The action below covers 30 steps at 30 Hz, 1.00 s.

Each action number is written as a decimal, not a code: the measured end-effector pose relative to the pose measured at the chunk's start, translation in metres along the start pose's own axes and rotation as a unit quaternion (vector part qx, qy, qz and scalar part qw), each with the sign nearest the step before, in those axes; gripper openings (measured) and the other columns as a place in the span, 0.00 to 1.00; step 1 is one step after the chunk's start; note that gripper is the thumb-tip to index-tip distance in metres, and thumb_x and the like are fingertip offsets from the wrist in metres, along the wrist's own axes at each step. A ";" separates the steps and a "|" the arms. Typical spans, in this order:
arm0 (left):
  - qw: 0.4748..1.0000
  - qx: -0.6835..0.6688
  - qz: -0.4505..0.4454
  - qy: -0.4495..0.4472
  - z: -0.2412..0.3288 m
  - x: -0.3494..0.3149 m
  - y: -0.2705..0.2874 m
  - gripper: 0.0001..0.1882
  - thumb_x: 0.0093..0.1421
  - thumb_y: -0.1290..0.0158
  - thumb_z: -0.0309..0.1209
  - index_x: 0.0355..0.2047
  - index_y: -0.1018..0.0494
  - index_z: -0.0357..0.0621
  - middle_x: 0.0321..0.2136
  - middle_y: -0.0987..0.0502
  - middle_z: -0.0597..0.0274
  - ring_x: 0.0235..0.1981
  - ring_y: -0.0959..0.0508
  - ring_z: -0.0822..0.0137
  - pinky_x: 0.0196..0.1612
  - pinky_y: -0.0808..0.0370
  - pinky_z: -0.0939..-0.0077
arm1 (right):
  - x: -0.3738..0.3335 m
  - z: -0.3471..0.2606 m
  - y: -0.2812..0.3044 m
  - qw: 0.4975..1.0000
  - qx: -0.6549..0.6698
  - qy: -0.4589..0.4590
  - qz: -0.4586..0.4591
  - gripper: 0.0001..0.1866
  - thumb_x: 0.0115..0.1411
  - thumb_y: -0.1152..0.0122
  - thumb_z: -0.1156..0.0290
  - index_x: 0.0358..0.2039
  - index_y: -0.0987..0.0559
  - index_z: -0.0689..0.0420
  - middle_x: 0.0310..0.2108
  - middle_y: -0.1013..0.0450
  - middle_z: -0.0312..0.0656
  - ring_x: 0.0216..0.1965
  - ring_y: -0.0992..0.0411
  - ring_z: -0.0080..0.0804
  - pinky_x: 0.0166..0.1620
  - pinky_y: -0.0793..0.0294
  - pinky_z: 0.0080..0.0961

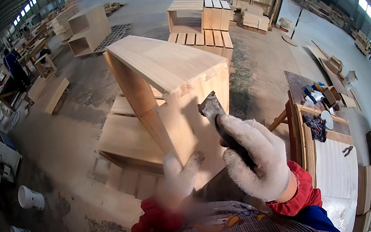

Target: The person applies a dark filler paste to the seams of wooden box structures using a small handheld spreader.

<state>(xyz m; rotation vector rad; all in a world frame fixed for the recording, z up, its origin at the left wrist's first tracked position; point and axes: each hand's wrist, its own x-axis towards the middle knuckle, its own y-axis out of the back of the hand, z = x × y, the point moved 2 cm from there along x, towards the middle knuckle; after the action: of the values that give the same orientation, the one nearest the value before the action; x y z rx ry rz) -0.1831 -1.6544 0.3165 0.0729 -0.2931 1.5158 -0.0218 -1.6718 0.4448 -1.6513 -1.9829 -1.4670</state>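
My right hand (257, 155), in a white glove, is closed round the dark handle of a putty knife (211, 106). Its blade, stained with residue, points up and away beside the near face of an open wooden box frame (171, 64). That pale frame stands tilted in front of me, resting on another wooden box (132, 135). Lower down, my gloved left hand (181, 172) grips the frame's near bottom edge, thumb against the near face; the hand is slightly blurred. Darker patches mark the joints along the frame's top edge.
To the right, a workbench (330, 160) holds a dark rag, pliers and small containers. White buckets (30, 198) stand on the left floor. Slatted wooden boxes (200, 19) are stacked beyond the frame. A floor fan (302, 0) stands far right; a person (14, 69) works far left.
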 end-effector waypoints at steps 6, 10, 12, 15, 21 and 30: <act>1.000 0.002 -0.001 -0.018 -0.010 -0.001 0.000 0.15 0.57 0.50 0.20 0.45 0.26 0.31 0.37 0.21 0.59 0.38 0.23 0.71 0.43 0.26 0.75 | 0.007 -0.006 -0.007 0.999 -0.002 -0.028 -0.031 0.27 0.52 0.45 0.83 0.56 0.29 0.67 0.35 0.27 0.53 0.34 0.25 0.46 0.39 0.26 0.30; 0.999 -0.013 0.008 -0.039 -0.017 0.001 -0.006 0.17 0.56 0.51 0.19 0.47 0.27 0.32 0.38 0.21 0.59 0.39 0.23 0.69 0.44 0.26 0.74 | 0.009 -0.007 -0.009 0.999 -0.019 -0.027 -0.024 0.27 0.52 0.45 0.83 0.56 0.29 0.67 0.35 0.27 0.53 0.34 0.25 0.46 0.39 0.25 0.31; 0.999 -0.003 0.005 -0.047 -0.016 0.000 -0.006 0.16 0.60 0.51 0.22 0.49 0.28 0.31 0.40 0.21 0.57 0.41 0.22 0.69 0.45 0.26 0.74 | 0.010 -0.008 -0.011 0.999 -0.020 -0.020 -0.018 0.28 0.51 0.44 0.83 0.56 0.29 0.67 0.36 0.27 0.53 0.34 0.25 0.47 0.39 0.25 0.31; 0.998 -0.001 0.000 -0.064 -0.013 0.000 -0.009 0.16 0.67 0.52 0.27 0.52 0.30 0.28 0.45 0.21 0.54 0.44 0.22 0.69 0.47 0.25 0.74 | 0.010 -0.008 -0.014 1.000 -0.016 -0.023 0.000 0.28 0.51 0.44 0.83 0.56 0.29 0.66 0.36 0.27 0.53 0.34 0.25 0.48 0.39 0.25 0.32; 0.997 0.005 -0.004 -0.076 -0.015 0.000 -0.010 0.17 0.66 0.51 0.26 0.52 0.30 0.28 0.45 0.21 0.55 0.44 0.22 0.68 0.48 0.25 0.74 | 0.008 -0.008 -0.014 0.998 -0.044 -0.036 -0.021 0.27 0.51 0.42 0.83 0.55 0.28 0.65 0.36 0.27 0.53 0.33 0.25 0.48 0.38 0.25 0.32; 0.998 -0.021 0.015 -0.057 -0.014 0.000 -0.010 0.13 0.58 0.51 0.20 0.44 0.26 0.32 0.35 0.20 0.57 0.36 0.22 0.68 0.41 0.25 0.73 | 0.007 -0.012 -0.009 0.995 -0.052 -0.069 -0.049 0.26 0.51 0.42 0.83 0.54 0.27 0.63 0.34 0.27 0.51 0.32 0.25 0.46 0.36 0.25 0.30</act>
<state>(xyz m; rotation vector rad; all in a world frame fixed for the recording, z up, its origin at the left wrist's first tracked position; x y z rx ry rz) -0.1712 -1.6513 0.3042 0.1211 -0.4187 1.5381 -0.0367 -1.6753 0.4505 -1.7651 -2.1206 -1.5537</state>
